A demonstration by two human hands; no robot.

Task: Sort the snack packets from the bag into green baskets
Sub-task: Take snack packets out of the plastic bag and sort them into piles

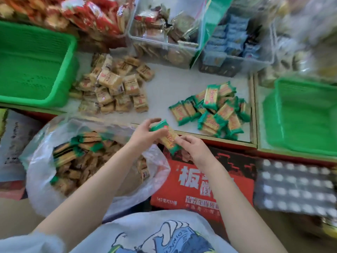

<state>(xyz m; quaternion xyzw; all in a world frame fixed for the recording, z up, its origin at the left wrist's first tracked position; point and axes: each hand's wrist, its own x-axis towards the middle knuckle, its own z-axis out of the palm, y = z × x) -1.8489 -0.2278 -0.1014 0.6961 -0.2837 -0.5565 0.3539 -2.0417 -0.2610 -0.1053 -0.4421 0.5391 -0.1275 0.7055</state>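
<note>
My left hand (145, 133) and my right hand (196, 148) both hold green-edged snack packets (166, 136) just in front of the counter edge, above the bag's right side. The clear plastic bag (45, 161) at lower left is full of mixed brown and green-edged packets. On the white counter (164, 92) lie a pile of brown packets (113, 86) and a pile of green packets (215, 108). One green basket (27, 61) sits at the left with nothing visible in it, another green basket (300, 117) at the right likewise.
Clear bins of other snacks (164, 28) and blue packets (231, 37) stand at the back, with red snack bags (94, 17) at back left. A red carton (200, 183) and a tray of white round tops (295, 187) sit below the counter.
</note>
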